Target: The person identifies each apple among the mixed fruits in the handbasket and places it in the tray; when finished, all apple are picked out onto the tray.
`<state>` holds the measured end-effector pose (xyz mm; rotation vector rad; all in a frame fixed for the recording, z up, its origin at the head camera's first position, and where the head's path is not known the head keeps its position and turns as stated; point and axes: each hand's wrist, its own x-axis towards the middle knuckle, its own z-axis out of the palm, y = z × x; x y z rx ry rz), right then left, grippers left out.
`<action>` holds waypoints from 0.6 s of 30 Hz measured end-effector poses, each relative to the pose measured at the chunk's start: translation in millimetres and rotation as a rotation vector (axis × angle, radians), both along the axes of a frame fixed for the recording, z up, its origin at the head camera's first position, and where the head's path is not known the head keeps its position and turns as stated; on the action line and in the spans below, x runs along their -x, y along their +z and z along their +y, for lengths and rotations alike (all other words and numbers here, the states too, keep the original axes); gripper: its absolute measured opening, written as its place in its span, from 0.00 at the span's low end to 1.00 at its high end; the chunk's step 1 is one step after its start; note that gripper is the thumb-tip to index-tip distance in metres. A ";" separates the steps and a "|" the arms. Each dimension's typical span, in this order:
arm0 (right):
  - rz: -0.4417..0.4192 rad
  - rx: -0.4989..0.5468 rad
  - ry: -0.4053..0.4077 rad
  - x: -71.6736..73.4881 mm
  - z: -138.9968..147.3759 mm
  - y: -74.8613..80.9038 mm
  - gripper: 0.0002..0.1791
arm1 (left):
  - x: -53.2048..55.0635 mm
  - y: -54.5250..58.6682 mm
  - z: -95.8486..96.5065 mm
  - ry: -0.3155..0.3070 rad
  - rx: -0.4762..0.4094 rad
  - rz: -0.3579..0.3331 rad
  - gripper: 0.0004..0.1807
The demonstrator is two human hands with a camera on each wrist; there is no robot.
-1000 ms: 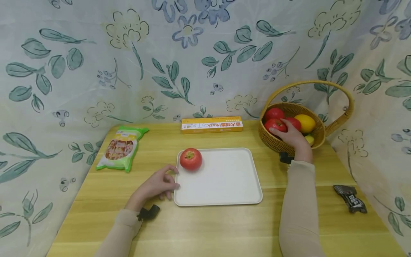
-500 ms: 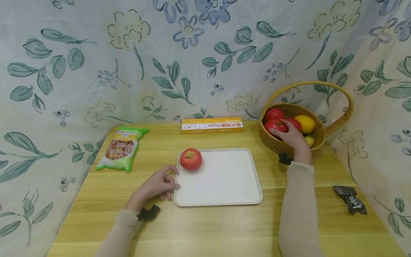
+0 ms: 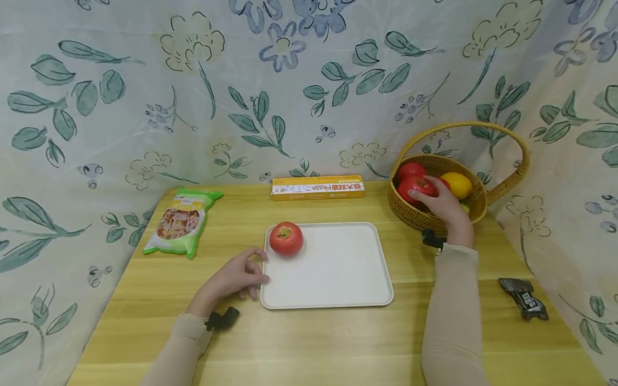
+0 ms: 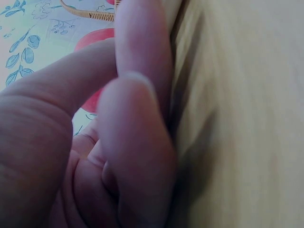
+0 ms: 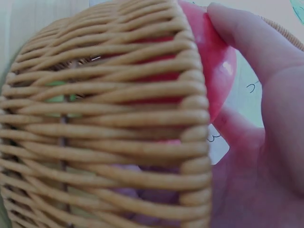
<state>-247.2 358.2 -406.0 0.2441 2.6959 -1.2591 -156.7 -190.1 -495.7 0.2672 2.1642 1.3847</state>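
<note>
In the head view my right hand (image 3: 443, 206) reaches into the wicker basket (image 3: 410, 215) and grips a red apple (image 3: 421, 185) between thumb and fingers. The right wrist view shows the apple (image 5: 221, 71) above the woven rim, the thumb pressed on its side. My left hand (image 3: 236, 276) lies at the left edge of the white tray (image 3: 338, 268), fingers loosely bent, thumb and index fingertips touching or very near the rim. Another red apple (image 3: 286, 239) sits in the tray's upper left corner. Bent left-hand fingers (image 4: 137, 142) fill the left wrist view.
Other red fruits (image 3: 410, 170) and a yellow fruit (image 3: 456, 185) share the basket, whose tall handle (image 3: 507, 188) arches over it. A pasta box (image 3: 317, 187) stands behind the tray. A green food bag (image 3: 179, 222) lies left, a small black packet (image 3: 524, 298) right.
My right hand has lifted the apple slightly and shifted it a little to the right within the basket. The left hand and tray stay as they were.
</note>
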 end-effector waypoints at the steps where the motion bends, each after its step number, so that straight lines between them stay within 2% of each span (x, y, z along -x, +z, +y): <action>1: 0.010 0.001 0.003 -0.3 -0.1 0.5 0.56 | -0.1 0.3 0.0 -0.001 -0.002 0.002 0.31; 10: 0.048 0.070 0.003 -5.6 -2.5 6.2 0.54 | -0.1 -1.2 -0.5 0.004 -0.004 0.000 0.30; 18: 0.088 0.068 0.005 -10.4 -2.9 7.7 0.53 | 0.8 -0.7 -0.7 -0.003 -0.007 0.005 0.30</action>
